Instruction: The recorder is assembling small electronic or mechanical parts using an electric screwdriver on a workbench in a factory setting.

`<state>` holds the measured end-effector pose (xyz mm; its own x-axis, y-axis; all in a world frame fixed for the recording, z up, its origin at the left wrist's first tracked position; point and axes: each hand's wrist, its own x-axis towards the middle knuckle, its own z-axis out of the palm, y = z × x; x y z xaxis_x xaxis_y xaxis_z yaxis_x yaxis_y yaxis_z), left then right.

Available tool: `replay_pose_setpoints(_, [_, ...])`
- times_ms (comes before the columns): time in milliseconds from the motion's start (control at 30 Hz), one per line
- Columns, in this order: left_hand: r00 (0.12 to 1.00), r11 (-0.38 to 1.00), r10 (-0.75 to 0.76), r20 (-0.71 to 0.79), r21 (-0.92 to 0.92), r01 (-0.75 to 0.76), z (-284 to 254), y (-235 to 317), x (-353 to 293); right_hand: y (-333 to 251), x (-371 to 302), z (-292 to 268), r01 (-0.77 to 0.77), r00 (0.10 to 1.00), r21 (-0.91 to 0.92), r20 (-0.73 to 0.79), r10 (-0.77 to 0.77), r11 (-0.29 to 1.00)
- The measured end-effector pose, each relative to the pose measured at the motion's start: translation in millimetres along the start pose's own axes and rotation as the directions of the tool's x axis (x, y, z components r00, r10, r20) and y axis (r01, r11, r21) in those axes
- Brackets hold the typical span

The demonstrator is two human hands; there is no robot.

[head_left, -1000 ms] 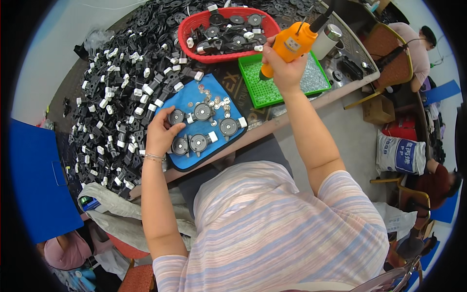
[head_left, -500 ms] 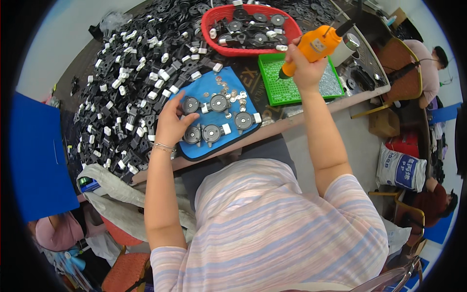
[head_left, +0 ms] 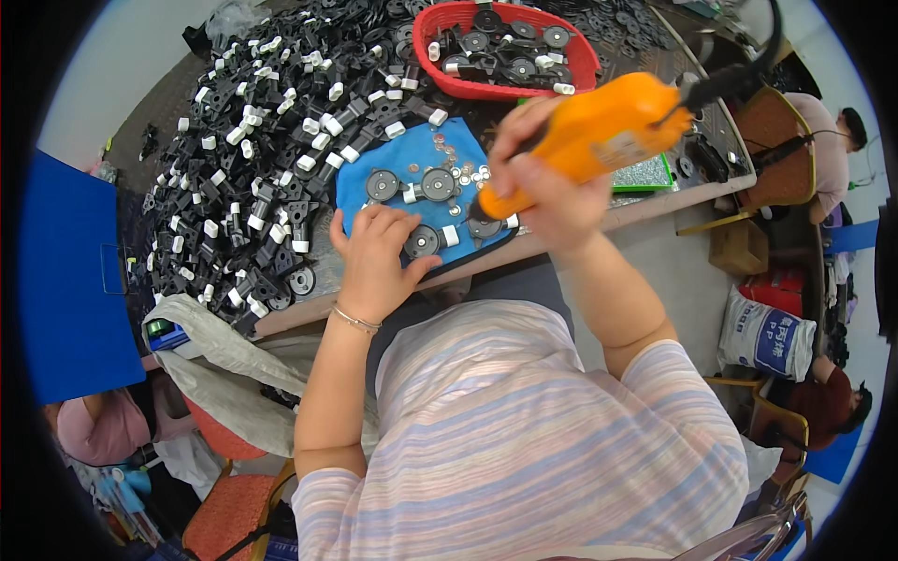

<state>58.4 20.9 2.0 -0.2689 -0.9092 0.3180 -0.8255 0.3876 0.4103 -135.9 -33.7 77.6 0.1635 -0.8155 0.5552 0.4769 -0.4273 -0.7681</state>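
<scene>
My left hand [head_left: 377,264] lies over the near left of a blue mat [head_left: 367,159], its fingers apart. Thumb and forefinger straddle a round black wheel part with a white end [head_left: 424,241]; I cannot tell whether they press on it. In my closed right hand [head_left: 561,201] is an orange electric screwdriver [head_left: 613,131], slanting down to the left. Its tip is close to another black wheel part [head_left: 484,228] at the mat's right; contact is unclear. Two more wheel parts [head_left: 440,185] sit farther back, beside small silvery discs [head_left: 465,176].
A large heap of black parts with white ends [head_left: 248,140] borders the mat on the left. Behind stands a red basket [head_left: 430,79] of similar parts. The screwdriver partly hides a green tray [head_left: 660,173]. Other people sit at both sides.
The screwdriver has come left and nearer, from above the green tray to the mat. My left hand has moved right and nearer; one near-left wheel part no longer shows on the mat.
</scene>
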Motion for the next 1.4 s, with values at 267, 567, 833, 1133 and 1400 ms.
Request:
replay_pose_setpoints(267, [0.999,0.999,-0.004,0.045,-0.048,0.006,2,-8,3,28,-11,32,-0.098,0.994,0.031,0.058,0.096,0.995])
replay_pose_setpoints(567, [1.0,0.998,-0.013,0.027,-0.065,0.015,6,-11,3,31,-7,35,0.04,0.981,-0.146,0.193,-0.011,0.988])
replay_pose_setpoints(833, [0.998,0.999,-0.03,0.058,-0.036,0.032,3,-6,3,30,-4,33,-0.048,0.998,0.055,0.055,0.045,0.997])
replay_pose_setpoints(1133, [0.986,0.978,-0.154,-0.07,-0.154,0.142,6,10,1,22,-2,30,-0.047,0.998,0.061,0.04,0.045,0.997])
replay_pose_setpoints(1400, [0.985,0.98,-0.135,-0.106,-0.158,0.118,12,9,-1,13,-4,27,-0.029,0.999,0.119,0.032,0.025,0.992])
